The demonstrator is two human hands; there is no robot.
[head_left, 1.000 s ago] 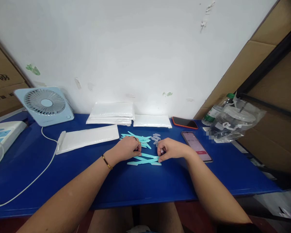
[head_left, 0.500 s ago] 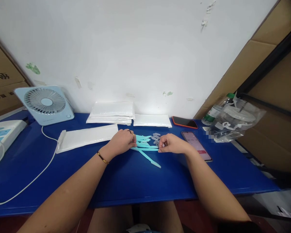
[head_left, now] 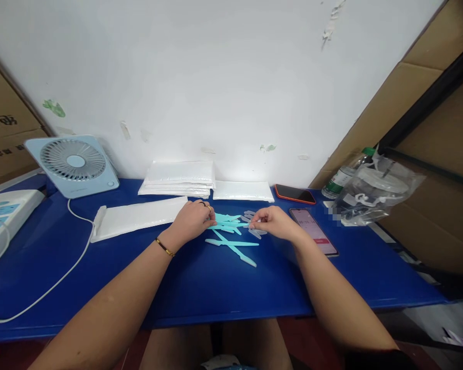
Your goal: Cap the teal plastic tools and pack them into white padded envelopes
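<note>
A small heap of turquoise eyebrow razors (head_left: 226,218) lies on the blue table in front of me. My left hand (head_left: 196,220) pinches one end of a razor at the heap's left side. The other end of what looks like the same razor is between the fingertips of my right hand (head_left: 268,222). Two razors lie crossed nearer to me, one level razor (head_left: 241,243) over a slanted razor (head_left: 242,256). Clear plastic blade caps (head_left: 256,233) are scattered around my right fingertips, which partly cover them.
White padded mailers (head_left: 179,177) are stacked by the wall, with another mailer (head_left: 139,218) left of my hand. A fan (head_left: 75,164) and power strip (head_left: 10,218) stand left. Two phones (head_left: 312,231), a bottle (head_left: 337,180) and a bagged cup (head_left: 381,187) are right.
A razor that was between my hands now lies across the slanted one on the table. Both hands have shifted slightly away from me and hold another razor from the heap.
</note>
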